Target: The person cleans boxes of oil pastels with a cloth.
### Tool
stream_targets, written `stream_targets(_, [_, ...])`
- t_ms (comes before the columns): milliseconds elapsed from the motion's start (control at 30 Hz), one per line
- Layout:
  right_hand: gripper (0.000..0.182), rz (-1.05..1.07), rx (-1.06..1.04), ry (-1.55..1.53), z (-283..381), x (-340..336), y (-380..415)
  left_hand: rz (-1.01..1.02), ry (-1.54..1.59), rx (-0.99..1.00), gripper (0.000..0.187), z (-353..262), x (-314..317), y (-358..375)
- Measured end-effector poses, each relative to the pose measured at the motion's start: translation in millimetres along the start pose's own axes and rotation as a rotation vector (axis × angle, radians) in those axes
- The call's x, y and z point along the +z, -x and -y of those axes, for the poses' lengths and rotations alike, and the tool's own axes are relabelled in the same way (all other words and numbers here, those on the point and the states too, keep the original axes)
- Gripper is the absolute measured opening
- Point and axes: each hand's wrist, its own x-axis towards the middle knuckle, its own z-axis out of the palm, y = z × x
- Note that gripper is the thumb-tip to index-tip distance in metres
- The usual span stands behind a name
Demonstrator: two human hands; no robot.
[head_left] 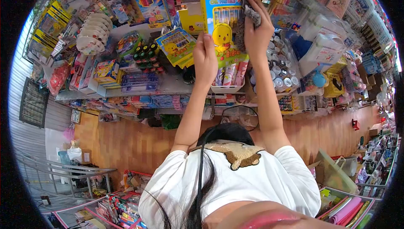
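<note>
A yellow and blue oil pastel box [223, 22] with a chick picture stands upright above the shelf. My left hand [205, 58] is closed at its lower left edge, thumb on the front. On the right side of the box my right hand [258, 29] presses a grey fuzzy cloth [251, 15], which hangs down along the box's edge. Smaller yellow boxes with a chick picture [176, 47] lie just left of my left hand. Below the box sits a white bin [227, 89] of pink packets.
Jars with pale lids [281, 71] crowd the shelf at the right. White palettes [93, 33] hang at the left. The shelf's front edge [168, 91] runs below my hands, above a wooden floor [160, 142]. Clear plastic bags [322, 48] hang at the right.
</note>
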Motion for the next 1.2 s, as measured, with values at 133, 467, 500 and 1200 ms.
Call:
stream_targets(133, [0.056,0.079,-0.054,-0.136,28,12,8,-0.151,-0.102,0.167,0.041,-1,13,-3])
stream_targets(467, [0.047,0.033,-0.084,-0.134,-31,9,-17,-0.109,-0.316,0.265,0.042,-8,6,2])
stream_targets(500, [0.042,0.059,-0.127,-0.149,-17,10,-20,-0.125,-0.319,0.281,0.041,-6,7,0])
stream_targets(1200, [0.028,0.017,0.151,-0.083,-13,13,-29,-0.161,-0.244,0.332,0.042,-5,-5,-3])
